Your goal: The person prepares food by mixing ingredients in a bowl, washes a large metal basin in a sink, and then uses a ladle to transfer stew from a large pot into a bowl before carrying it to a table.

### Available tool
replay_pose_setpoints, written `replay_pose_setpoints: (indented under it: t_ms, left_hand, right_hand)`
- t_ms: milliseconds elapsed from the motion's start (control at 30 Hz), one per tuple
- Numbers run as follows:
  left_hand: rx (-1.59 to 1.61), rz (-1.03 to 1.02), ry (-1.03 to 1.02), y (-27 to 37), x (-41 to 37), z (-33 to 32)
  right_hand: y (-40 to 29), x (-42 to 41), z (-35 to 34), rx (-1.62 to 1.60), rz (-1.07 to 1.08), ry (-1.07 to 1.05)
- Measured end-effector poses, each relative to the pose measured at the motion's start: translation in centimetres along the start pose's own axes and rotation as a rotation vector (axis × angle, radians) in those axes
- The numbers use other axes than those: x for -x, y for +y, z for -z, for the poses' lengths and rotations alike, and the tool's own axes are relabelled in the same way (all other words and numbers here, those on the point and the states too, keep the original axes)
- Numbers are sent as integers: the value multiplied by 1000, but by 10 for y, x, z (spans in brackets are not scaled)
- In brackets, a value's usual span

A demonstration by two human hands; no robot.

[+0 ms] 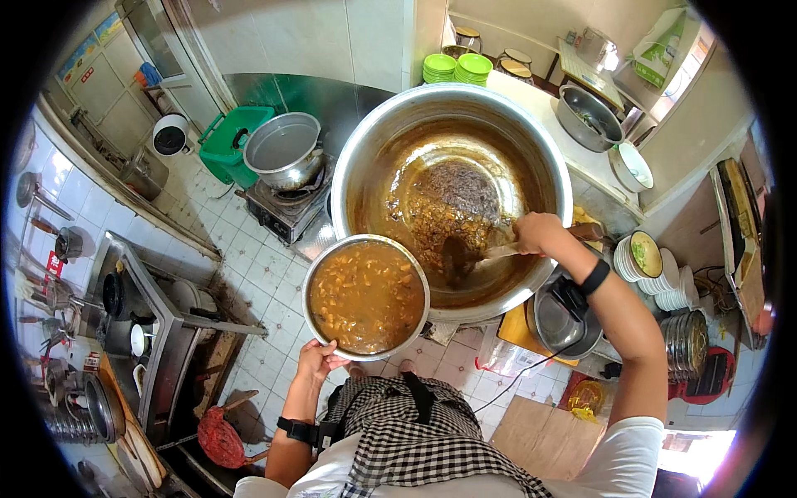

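My left hand grips the near rim of a round steel basin, which is filled with brown sauce holding small chunks. The basin is beside the near left edge of a very large metal pot. Inside the pot, a layer of brown sauce with chopped bits lies over the bottom, and sauce stains the walls. My right hand is closed around the handle of a ladle or scoop, whose dark head sits in the sauce at the pot's near side.
Left of the large pot, a smaller pot stands on a gas stove. Green bowls are stacked behind. At right are an empty-looking steel basin, stacked white bowls and a counter. A metal sink unit stands at left.
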State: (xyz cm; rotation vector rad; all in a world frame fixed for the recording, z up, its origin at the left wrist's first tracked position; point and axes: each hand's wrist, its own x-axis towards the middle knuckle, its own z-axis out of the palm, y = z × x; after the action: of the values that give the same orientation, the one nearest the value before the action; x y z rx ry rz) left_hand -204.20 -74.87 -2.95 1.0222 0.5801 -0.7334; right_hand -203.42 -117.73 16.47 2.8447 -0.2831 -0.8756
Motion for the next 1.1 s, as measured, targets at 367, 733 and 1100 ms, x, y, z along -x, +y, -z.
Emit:
replay_pose_setpoints:
  t_ms: [367,733,1100]
  left_hand:
    - [-36,2,5,-3,-4,5]
    - [-64,19,19,-4,-6,8]
    - [-24,20,7,-3,-4,6]
  right_hand:
    - [-3,-79,-101,-1265,-219,-298]
    - [-56,-104,-157,-1814,-186,-85]
    - [-90,-133,-174,-1730,-281,389]
